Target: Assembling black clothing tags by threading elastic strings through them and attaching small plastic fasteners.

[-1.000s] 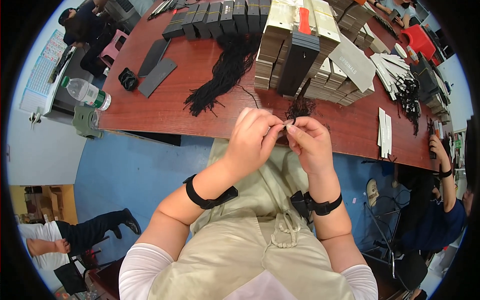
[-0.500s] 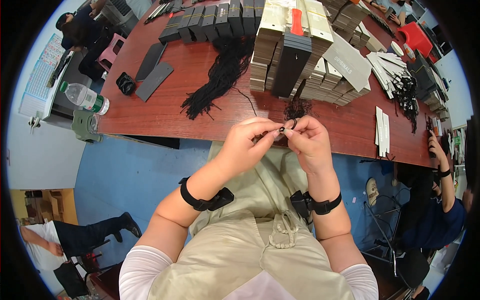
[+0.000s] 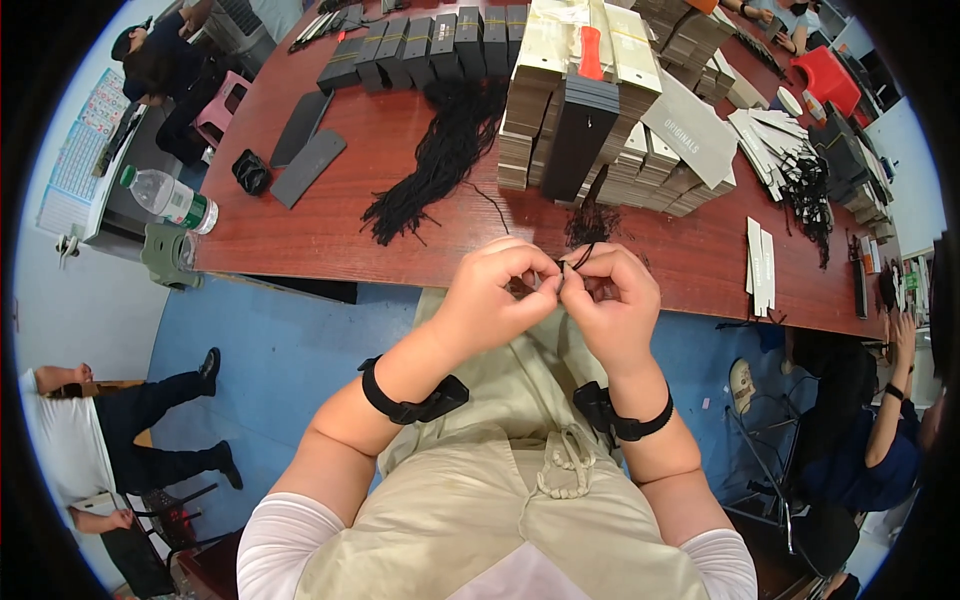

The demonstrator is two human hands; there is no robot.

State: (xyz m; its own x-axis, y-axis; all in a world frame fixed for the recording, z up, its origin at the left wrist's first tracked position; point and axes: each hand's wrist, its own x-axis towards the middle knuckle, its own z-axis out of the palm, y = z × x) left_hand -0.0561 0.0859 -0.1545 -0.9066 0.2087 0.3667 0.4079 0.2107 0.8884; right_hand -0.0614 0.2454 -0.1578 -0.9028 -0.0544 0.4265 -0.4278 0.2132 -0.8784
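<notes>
Closely paired, left hand [image 3: 500, 288] and right hand [image 3: 618, 290] pinch narrowly on a black cord [image 3: 584, 258], fingertips just beside each other; cord shows over near edge of table [image 3: 310, 240]; black strings [image 3: 445, 155] lie beyond, left of card stacks [image 3: 522, 135].

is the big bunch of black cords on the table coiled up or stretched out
Stretched out: the bunch of black cords lies lengthwise on the table, its near ends fanned loose.
</notes>
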